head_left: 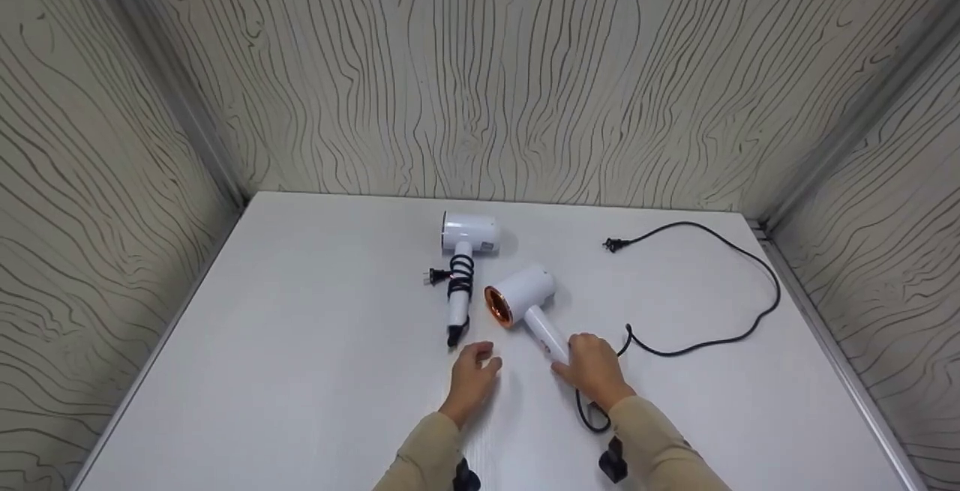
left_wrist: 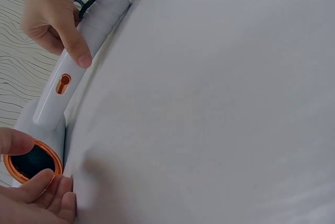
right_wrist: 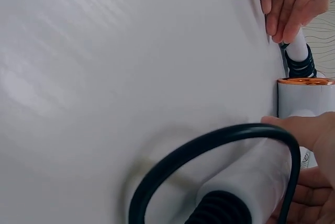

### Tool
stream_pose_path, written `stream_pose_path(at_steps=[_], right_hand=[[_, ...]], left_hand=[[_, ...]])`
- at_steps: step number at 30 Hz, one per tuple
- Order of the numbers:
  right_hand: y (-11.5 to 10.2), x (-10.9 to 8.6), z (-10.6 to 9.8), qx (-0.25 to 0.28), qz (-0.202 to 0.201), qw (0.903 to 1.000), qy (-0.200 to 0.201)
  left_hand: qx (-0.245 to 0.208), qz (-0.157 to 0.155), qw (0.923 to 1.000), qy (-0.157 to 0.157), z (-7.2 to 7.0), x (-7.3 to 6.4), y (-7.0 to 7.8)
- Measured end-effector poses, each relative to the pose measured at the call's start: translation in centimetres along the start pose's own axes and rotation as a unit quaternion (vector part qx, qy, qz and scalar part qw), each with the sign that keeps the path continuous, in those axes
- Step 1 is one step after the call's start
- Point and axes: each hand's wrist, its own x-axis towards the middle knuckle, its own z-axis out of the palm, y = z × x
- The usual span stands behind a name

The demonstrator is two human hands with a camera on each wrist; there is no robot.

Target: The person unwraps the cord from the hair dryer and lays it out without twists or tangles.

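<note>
My right hand point(head_left: 595, 367) grips the handle of a white hair dryer point(head_left: 529, 292) with a copper-coloured nozzle rim, its thumb along the near side. That dryer's head points left, and a small copper switch point(left_wrist: 63, 84) shows on the handle in the left wrist view. Black cord point(right_wrist: 225, 136) loops from the handle's end past my right hand. Nearer the front, my left hand point(head_left: 471, 378) holds nothing, fingers loosely bent, thumb apart. Beyond its fingertips lies a second white hair dryer point(head_left: 471, 232), black cord point(head_left: 460, 275) wound round its handle.
The held dryer's cord point(head_left: 720, 341) runs in a wide curve over the right of the white table point(head_left: 315, 371), ending in a plug point(head_left: 616, 244). Another plug point(head_left: 436, 276) sticks out left of the wound cord. Wood-patterned panels point(head_left: 480, 79) stand at the back and both sides.
</note>
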Motion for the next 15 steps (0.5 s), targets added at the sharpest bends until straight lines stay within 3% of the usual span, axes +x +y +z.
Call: stream_pose_path(at_steps=[8, 15], right_hand=[[0.5, 0.0, 0.9, -0.008, -0.045, 0.9945, 0.094], [0.4, 0.8, 1.3, 0.012, -0.006, 0.9955, 0.094]], left_hand=[[-0.021, 0.025, 0.9994, 0.009, 0.0, -0.2, -0.2], [-0.010, 0.007, 0.9999, 0.002, -0.2, -0.2, -0.1]])
